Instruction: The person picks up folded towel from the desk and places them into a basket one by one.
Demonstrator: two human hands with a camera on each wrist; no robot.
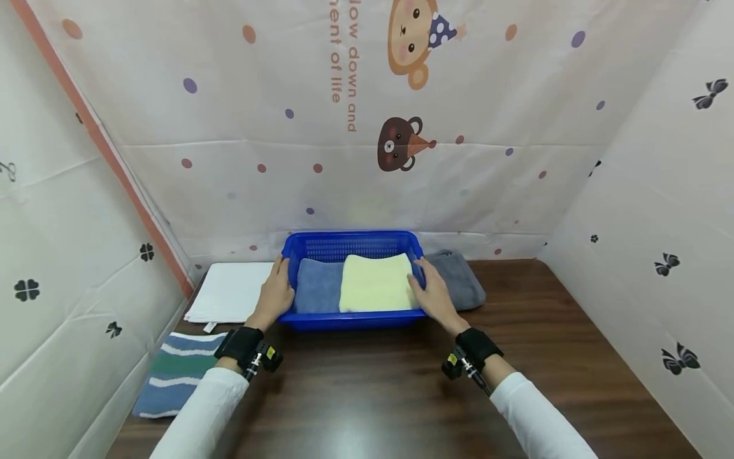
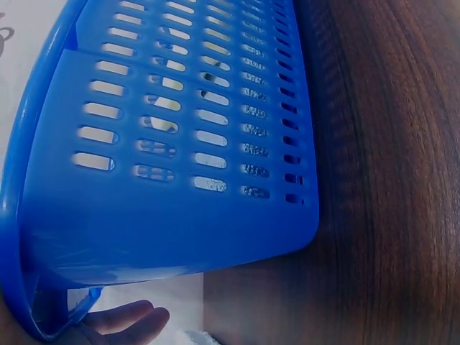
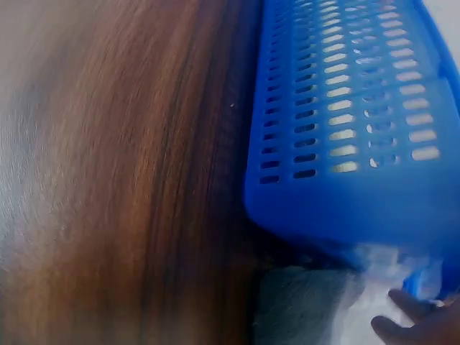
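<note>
Blue basket [image 1: 352, 245] sides sit in our curled left hand [image 1: 278, 294] and right hand [image 1: 434, 295], so it stays level.

basket [image 1: 351, 245]: glossy slotted blue plastic | table [image 1: 401, 395]: dark polished wood-grain, perhaps laminate | towels [image 1: 375, 282]: soft matt cloth

Head: table [image 1: 367, 395] seen from above, facing far wall.
Wrists: held close at basket [image 2: 180, 144] sides.
Shared: basket, tabletop.
</note>
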